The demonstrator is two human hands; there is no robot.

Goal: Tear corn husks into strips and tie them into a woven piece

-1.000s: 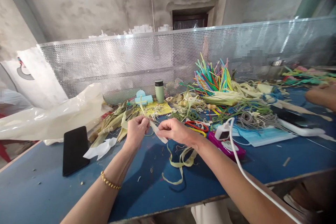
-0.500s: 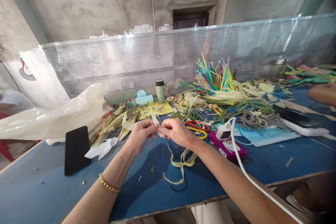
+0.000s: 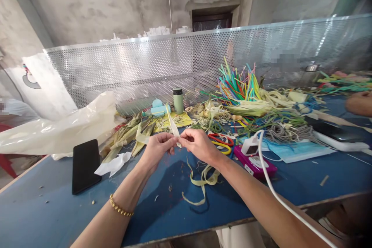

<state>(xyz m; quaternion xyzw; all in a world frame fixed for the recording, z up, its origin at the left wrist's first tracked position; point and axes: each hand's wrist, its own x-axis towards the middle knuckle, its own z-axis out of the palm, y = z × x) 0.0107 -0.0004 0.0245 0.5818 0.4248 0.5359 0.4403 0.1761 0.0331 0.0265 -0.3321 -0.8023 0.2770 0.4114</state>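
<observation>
- The left hand (image 3: pixel 158 149) has thumb and forefinger closed in a pinch on the pale strip (image 3: pixel 172 123); the other fingers curl under, partly hidden.
- The right hand (image 3: pixel 199 146) pinches the same strip from the right, its fingertips meeting the left hand's.
- Working the strip well calls for light, even pressure from the fingertip pads: it looks thin and dry, so a hard tug could well split it.
- Short, matched movements of both thumbs should serve better than a wide pull, and holding the fingertips close together should stop the strip twisting.
- The strip lies between the two hands, its near end at the fingertips and its narrow far end pointing up and slightly left, away from the person. Exactly how the near end is folded is hidden by the fingers.
- Just nearer than the right hand, a loose curled strip (image 3: pixel 198 182) lies on the blue table (image 3: pixel 52 217); lifting the wrists a little would avoid snagging it.
- To the left, near the left hand, lies a heap of dry husks (image 3: pixel 123 141), with a white scrap (image 3: pixel 114 164) and a black phone (image 3: pixel 86 166) nearer.
- To the right are red and yellow loops (image 3: pixel 229 150), then a purple box (image 3: pixel 269 168).
- Farther off stands a green flask (image 3: pixel 178 104).
</observation>
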